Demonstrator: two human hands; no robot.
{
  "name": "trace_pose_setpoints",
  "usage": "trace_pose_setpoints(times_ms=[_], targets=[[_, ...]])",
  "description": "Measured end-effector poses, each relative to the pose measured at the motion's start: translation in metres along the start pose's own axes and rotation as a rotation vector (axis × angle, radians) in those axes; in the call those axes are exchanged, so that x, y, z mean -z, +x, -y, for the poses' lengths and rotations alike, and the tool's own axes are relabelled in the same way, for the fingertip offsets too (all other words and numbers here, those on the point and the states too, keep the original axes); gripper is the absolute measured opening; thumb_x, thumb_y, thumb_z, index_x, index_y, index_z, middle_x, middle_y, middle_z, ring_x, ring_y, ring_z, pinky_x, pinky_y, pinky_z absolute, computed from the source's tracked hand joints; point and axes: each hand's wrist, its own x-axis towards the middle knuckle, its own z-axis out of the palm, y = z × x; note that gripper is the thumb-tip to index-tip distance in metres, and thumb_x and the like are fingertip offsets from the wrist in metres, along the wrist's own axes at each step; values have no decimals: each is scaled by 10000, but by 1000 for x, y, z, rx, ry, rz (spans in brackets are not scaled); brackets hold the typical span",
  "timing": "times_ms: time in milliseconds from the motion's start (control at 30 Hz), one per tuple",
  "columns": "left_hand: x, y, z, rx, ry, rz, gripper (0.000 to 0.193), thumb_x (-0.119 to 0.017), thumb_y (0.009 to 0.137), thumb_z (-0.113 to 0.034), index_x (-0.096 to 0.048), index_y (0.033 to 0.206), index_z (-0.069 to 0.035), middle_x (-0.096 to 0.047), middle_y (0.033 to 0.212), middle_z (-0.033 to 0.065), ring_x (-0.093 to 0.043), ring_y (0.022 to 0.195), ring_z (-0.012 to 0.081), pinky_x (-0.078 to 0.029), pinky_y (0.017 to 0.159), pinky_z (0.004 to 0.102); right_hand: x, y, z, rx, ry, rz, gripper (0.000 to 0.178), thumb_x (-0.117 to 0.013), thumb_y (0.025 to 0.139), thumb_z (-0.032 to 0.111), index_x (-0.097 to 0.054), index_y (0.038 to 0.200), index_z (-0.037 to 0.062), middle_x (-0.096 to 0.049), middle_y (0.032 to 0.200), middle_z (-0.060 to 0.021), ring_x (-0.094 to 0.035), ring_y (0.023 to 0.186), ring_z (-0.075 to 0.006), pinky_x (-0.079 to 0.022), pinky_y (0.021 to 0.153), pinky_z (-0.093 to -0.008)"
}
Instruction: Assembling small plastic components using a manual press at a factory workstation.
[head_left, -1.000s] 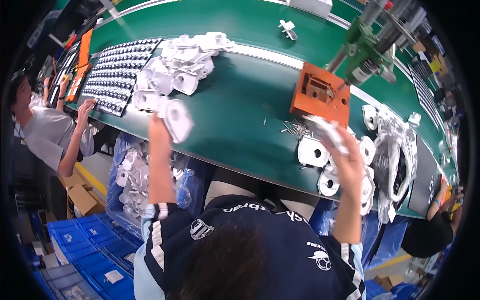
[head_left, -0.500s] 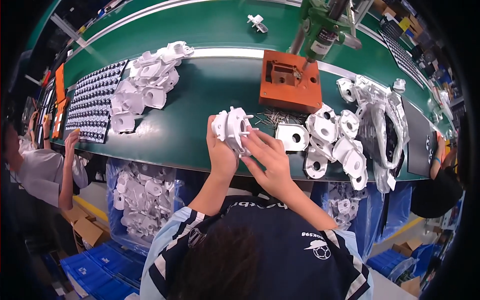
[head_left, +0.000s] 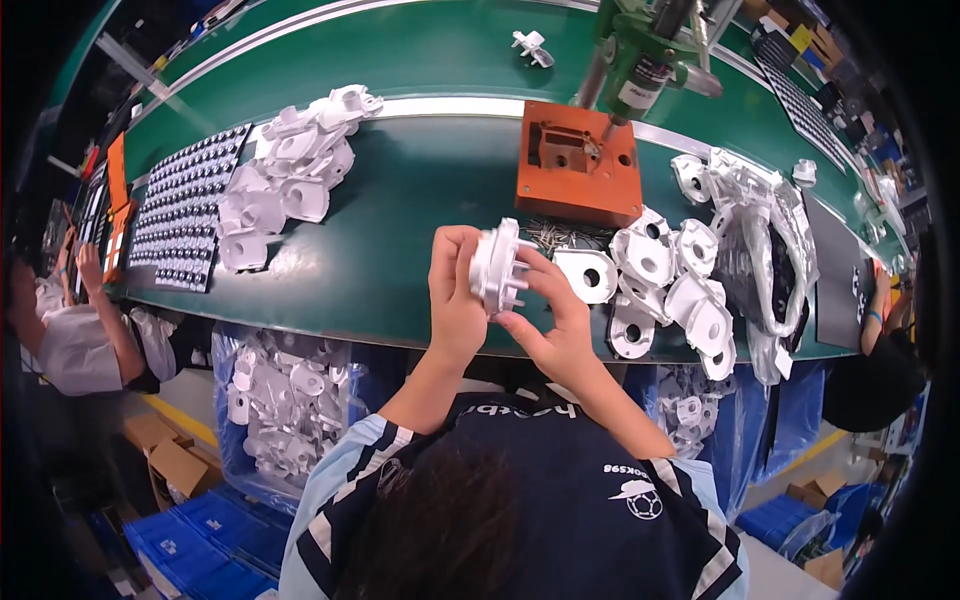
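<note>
A white plastic housing with prongs along its right side is held up over the table's near edge, between my two hands. My left hand is closed round its left side. On the right side, the fingers and thumb of my right hand grip it near the prongs. Thin metal pins lie scattered just beyond my right hand. Beside them rests a flat white plate with a round hole, next to a heap of similar white parts.
An orange fixture block stands under a green press. White parts are piled at left beside a tray of black-dotted pieces. A clear plastic bag lies at right. Bins of white parts flank me below the table. Other people work at both sides.
The housing has been turned in my hands, so its prongs now point right and its round opening no longer faces up. Both hands have shifted slightly right. The co-worker's hand at left has moved back.
</note>
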Motion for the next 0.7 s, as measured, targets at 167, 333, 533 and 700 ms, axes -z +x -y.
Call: trace_pose_setpoints(times_ms=[167, 333, 533, 700], targets=[[-16, -11, -1, -87, -56, 113, 575, -509, 890, -105, -167, 1352, -89, -430, 1164, 104, -442, 1066, 180, -348, 931, 297, 22, 12, -2, 8, 42, -95, 476, -747, 708, 145, -505, 1104, 37, -446, 1232, -179, -445, 1160, -284, -361, 955, -359], [-18, -11, 22, -62, 14, 199, 373, -551, 879, -98, -371, 1197, -27, -465, 1177, 144, -491, 1037, 184, -400, 894, 294, 38, 2, 3, 16, -209, -131, 577, -707, 745, 221, -440, 1230, 59, -362, 1265, -172, -458, 1036, -270, -413, 826, -335], [-38, 4, 20, -151, 284, 527, 279, -656, 803, -43, -510, 1035, 9, -537, 1149, 147, -558, 941, 157, -455, 815, 277, 72, -19, 9, -82, -295, -282, 682, -788, 668, 186, -327, 1155, 62, -446, 1143, -123, -487, 864, -202, -410, 746, -310], [-50, 23, 4, -235, 673, 632, 205, -660, 790, -42, -549, 955, 8, -636, 966, 131, -584, 710, 139, -480, 677, 261, 112, -23, 23, -204, -392, -225, 840, -847, 607, 279, -299, 1197, 42, -464, 1058, -100, -501, 937, -180, -416, 762, -299]])
